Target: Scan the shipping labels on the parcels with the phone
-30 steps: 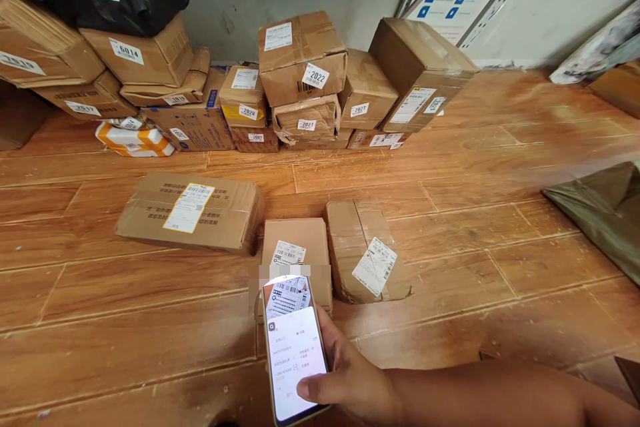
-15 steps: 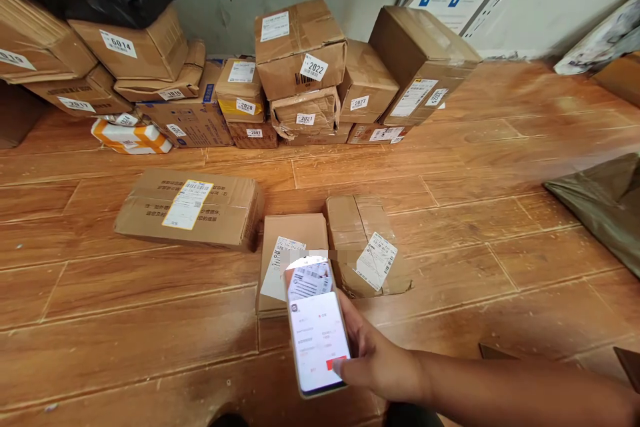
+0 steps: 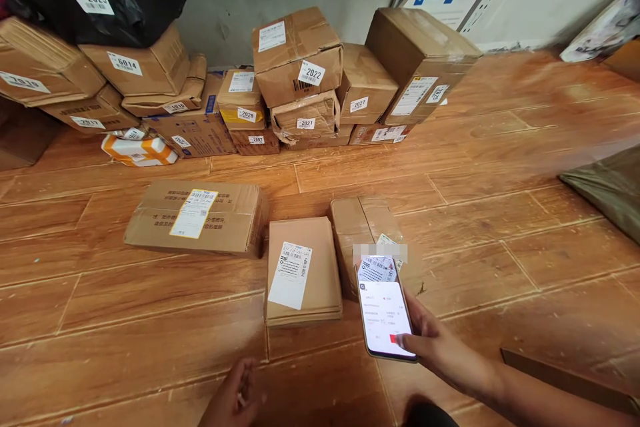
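At lower right of the frame, your right hand (image 3: 440, 347) grips the phone (image 3: 384, 310), held over the taped box (image 3: 363, 227) on the floor and covering most of its label. Hold the phone level and steady above that label. Your left hand (image 3: 233, 400), bottom centre, hangs loosely curled, holding nothing.

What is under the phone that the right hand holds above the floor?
Under the phone in the right hand lies a taped cardboard box. A corner of its white label shows; the rest is covered.
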The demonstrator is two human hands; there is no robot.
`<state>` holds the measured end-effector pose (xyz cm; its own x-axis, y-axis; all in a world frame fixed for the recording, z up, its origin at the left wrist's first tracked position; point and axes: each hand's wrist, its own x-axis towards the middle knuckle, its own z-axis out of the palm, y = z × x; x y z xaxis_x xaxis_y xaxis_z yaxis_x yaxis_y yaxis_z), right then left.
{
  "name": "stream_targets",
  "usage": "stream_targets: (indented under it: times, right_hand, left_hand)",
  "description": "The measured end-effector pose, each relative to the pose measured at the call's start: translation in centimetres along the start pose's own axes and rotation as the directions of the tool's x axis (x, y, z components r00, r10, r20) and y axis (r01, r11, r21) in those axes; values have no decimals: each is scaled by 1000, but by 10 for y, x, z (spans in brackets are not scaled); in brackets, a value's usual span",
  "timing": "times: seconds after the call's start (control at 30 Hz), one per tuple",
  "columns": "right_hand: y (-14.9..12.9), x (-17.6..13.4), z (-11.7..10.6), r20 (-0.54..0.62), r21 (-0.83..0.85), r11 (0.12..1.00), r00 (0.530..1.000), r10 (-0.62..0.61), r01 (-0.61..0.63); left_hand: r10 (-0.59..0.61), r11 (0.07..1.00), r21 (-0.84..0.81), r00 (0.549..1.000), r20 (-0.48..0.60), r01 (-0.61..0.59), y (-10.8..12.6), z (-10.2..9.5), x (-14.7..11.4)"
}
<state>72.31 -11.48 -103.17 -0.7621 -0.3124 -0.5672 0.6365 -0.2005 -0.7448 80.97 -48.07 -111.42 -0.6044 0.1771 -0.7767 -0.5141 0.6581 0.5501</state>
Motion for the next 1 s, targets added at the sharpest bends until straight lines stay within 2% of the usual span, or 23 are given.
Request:
stream_targets:
  times: [0.1,0.23,0.33,0.63,0.83,1.0]
  right_hand:
    - [-4,-1,3,37,-56,998,999,-18,20]
    - [-10,-1,9,72,-72,997,997,-23,29]
    - [-11,-2,10,75,-71,997,997,4,2]
    - [-7,-6,4,65,-52,999,998,16,-13]
    - [-11,-5,8,80,-38,999,997,17,-14]
    - [-16,-5,12,92,-62,998,996,14,-8]
  left_hand:
    - [27,992,-120,994,-110,-40,23,-17,7]
    - [109,991,-66,985,-132,-119,50,-36,13]
    - [109,986,-110,987,-119,-122,62,-44,20]
    - [111,974,-194,993,-42,-117,73,-51,22]
    - [127,976,-184,991,39,-118,76,-52,18]
    - [116,976,-194,991,64,-101,80,-50,14]
